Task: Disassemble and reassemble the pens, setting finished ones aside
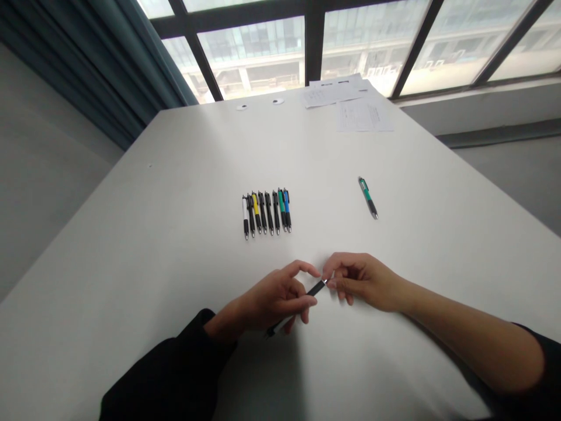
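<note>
My left hand point(280, 298) is closed round a pen point(316, 288) with a black grip and a pale barrel, held slantwise low over the table. Its clip end sticks out below my left palm. At the silver tip, my right hand point(362, 282) pinches with thumb and forefinger. Whether the tip is screwed on or loose I cannot make out. Beyond my hands, several pens lie side by side in a row: a white pen point(245, 211), a yellow pen point(256, 206), a blue pen point(287, 204), a green one and black ones.
A single green pen point(367, 196) lies apart to the right of the row. Printed papers point(366, 115) rest at the far end of the white table point(175, 193). Two white oval fittings point(278, 102) sit near its far edge, by the window and a blue curtain point(109, 52).
</note>
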`<action>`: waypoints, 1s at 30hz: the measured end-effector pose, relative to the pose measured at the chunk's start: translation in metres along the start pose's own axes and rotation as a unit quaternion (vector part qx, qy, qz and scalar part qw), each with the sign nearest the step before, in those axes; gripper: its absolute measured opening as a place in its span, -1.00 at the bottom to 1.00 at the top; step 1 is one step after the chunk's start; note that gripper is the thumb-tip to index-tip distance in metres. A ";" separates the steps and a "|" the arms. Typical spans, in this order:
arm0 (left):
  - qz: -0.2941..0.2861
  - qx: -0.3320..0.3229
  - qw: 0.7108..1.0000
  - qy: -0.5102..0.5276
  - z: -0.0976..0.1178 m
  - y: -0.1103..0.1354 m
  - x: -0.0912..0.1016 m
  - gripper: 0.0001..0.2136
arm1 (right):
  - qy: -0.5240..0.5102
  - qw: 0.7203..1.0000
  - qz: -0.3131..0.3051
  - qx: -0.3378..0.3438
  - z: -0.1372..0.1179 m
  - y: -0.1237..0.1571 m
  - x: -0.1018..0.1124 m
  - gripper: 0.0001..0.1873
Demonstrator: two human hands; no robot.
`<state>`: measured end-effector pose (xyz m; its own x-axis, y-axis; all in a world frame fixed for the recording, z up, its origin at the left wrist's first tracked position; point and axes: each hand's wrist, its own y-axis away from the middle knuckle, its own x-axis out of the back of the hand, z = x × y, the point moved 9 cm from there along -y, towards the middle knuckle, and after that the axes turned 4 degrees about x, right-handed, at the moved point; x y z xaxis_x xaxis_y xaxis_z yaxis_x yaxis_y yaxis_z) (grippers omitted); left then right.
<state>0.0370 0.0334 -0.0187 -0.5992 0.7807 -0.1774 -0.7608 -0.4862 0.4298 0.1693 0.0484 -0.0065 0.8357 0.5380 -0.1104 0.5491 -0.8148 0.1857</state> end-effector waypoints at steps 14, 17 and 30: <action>0.001 0.000 1.000 -0.015 0.000 0.001 0.001 -0.61 | 0.024 1.000 0.008 -0.002 0.000 0.000 0.000 -0.68; 0.004 0.000 1.000 -0.013 0.001 0.001 0.000 -0.62 | 0.015 1.000 0.007 -0.001 0.000 0.001 0.001 -0.67; 0.010 0.009 1.000 -0.025 0.000 0.001 0.002 -0.63 | 0.025 1.000 0.005 -0.008 0.003 -0.001 0.000 -0.63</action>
<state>0.0351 0.0342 -0.0185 -0.6014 0.7893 -0.1243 -0.7434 -0.4957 0.4490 0.1689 0.0481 -0.0093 0.8392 0.5405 -0.0601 0.5405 -0.8168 0.2017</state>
